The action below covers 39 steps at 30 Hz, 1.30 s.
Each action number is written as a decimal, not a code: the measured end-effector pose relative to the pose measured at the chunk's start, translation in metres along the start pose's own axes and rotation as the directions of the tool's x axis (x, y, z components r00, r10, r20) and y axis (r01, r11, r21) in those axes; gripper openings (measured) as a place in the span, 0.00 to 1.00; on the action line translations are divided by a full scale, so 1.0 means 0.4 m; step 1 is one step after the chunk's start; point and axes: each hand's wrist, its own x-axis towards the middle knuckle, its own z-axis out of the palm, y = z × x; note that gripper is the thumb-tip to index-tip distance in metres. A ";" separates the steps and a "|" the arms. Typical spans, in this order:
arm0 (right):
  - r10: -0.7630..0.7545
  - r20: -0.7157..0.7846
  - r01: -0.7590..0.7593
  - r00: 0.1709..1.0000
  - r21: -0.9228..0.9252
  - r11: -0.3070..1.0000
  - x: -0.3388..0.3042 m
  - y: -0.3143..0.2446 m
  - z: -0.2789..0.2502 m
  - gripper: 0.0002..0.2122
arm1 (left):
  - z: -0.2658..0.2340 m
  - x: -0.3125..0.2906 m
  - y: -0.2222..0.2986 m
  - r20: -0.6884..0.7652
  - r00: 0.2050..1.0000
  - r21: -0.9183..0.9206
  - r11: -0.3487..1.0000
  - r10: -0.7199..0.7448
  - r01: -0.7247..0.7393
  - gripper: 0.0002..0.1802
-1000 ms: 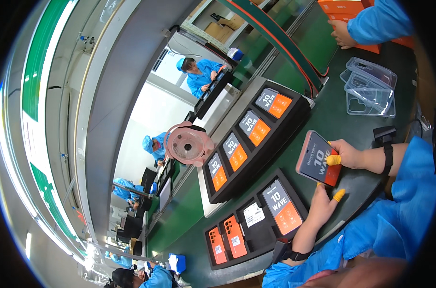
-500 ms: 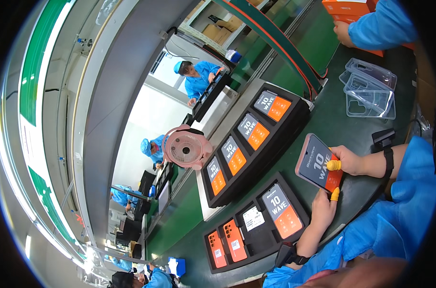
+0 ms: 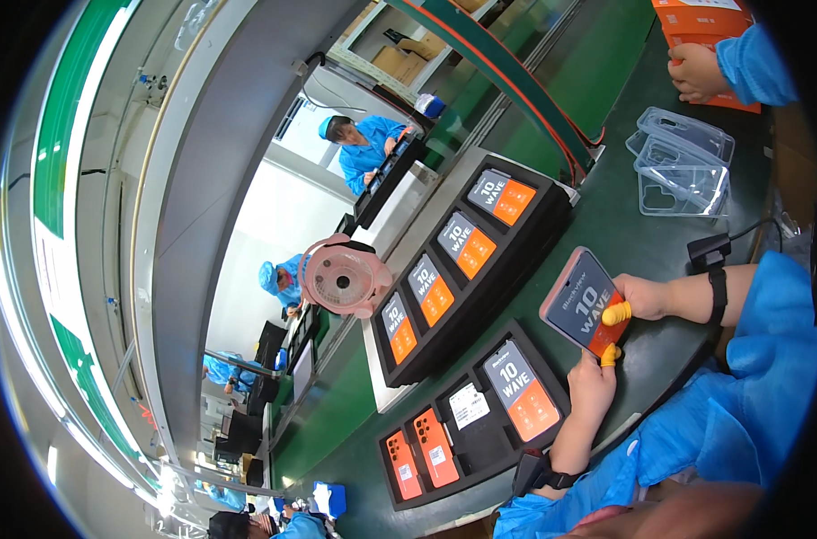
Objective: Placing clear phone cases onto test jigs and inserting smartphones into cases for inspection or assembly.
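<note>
Phone (image 3: pixel 584 302): rigid, light, glossy face (likely slippery, fragile). Right hand (image 3: pixel 649 298) pinches its three-o'clock edge; left hand (image 3: pixel 592 386) closed on the six-o'clock corner. Edge holds advisable.

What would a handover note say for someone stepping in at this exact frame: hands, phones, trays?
Left hand and right hand both grip one phone, screen up, above the green bench; yellow finger cots on the gripping fingers.
Far black tray: four phones, screens up.
Near black tray: one phone screen up, two orange-backed phones, one slot holding only a white label.
Clear cases lie at right, untouched.
</note>
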 end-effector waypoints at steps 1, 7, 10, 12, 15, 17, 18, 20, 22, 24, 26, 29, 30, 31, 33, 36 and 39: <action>-0.046 0.112 0.024 0.993 0.189 0.982 -0.009 -0.004 -0.013 0.19 | 0.000 0.000 0.007 0.081 0.996 -0.081 0.996 -0.035 0.042 0.11; 0.007 -0.127 0.030 0.992 0.283 0.959 0.091 0.028 -0.045 0.27 | -0.157 -0.055 -0.049 0.082 0.996 -0.938 0.335 -0.027 0.086 0.16; 0.156 -0.382 -0.136 0.911 0.079 0.988 0.104 -0.015 -0.017 0.26 | -0.278 -0.127 -0.139 -0.087 0.992 -0.953 0.298 -0.090 -0.057 0.15; 0.128 -0.371 -0.168 0.920 -0.077 0.983 0.123 -0.047 0.021 0.25 | -0.372 -0.195 -0.223 -0.203 0.964 -0.881 0.461 -0.170 -0.104 0.15; 0.139 -0.389 -0.167 0.911 -0.039 0.985 0.077 0.050 -0.059 0.25 | -0.400 -0.261 -0.311 -0.251 0.898 -0.814 0.581 -0.361 0.007 0.15; 0.141 -0.340 -0.179 0.930 -0.083 0.980 0.091 0.030 -0.046 0.24 | -0.446 -0.310 -0.382 -0.157 0.890 -0.812 0.569 -0.428 0.130 0.15; 0.140 -0.337 -0.179 0.931 -0.089 0.980 0.103 0.022 -0.038 0.24 | -0.454 -0.317 -0.384 -0.160 0.862 -0.813 0.559 -0.480 0.161 0.14; 0.108 -0.283 -0.163 0.953 -0.177 0.971 0.113 0.017 -0.034 0.24 | -0.463 -0.314 -0.389 -0.079 0.839 -0.768 0.569 -0.538 0.293 0.14; 0.096 -0.315 -0.157 0.944 -0.176 0.972 0.074 0.021 -0.047 0.23 | -0.473 -0.284 -0.394 0.211 0.811 -0.679 0.515 -0.546 0.523 0.12; 0.153 -0.337 -0.244 0.929 -0.246 0.938 0.033 0.011 -0.036 0.21 | -0.494 -0.264 -0.377 0.222 0.795 -0.458 0.659 -0.565 0.597 0.12; 0.064 -0.224 -0.128 0.972 -0.286 0.950 -0.029 -0.029 -0.025 0.18 | -0.529 -0.264 -0.341 0.072 0.728 -0.005 0.730 -0.682 0.684 0.17; -0.020 -0.259 -0.146 0.966 -0.605 0.783 -0.149 -0.193 -0.016 0.12 | -0.525 -0.253 -0.192 -0.414 0.699 0.649 0.349 -0.583 0.676 0.28; -0.138 -0.201 -0.082 0.970 -0.801 0.593 -0.194 -0.247 -0.011 0.09 | -0.518 -0.248 -0.127 -0.354 0.738 0.664 0.402 -0.574 0.631 0.28; -0.196 -0.288 -0.165 0.937 -0.862 0.479 -0.246 -0.298 -0.009 0.09 | -0.507 -0.242 -0.081 -0.275 0.804 0.634 0.529 -0.527 0.563 0.22; -0.310 -0.413 -0.336 0.856 -0.901 0.274 -0.340 -0.375 -0.033 0.15 | -0.470 -0.224 -0.024 -0.124 0.910 0.553 0.734 -0.395 0.394 0.15; -0.312 -0.632 -0.673 0.710 -0.739 -0.033 -0.469 -0.456 -0.049 0.16 | -0.363 -0.175 -0.018 0.113 0.992 0.342 0.936 0.050 -0.086 0.14; -0.286 -0.679 -0.730 0.676 -0.566 -0.383 -0.580 -0.447 -0.109 0.23 | -0.218 -0.121 0.081 0.271 0.961 0.030 0.998 0.049 -0.060 0.15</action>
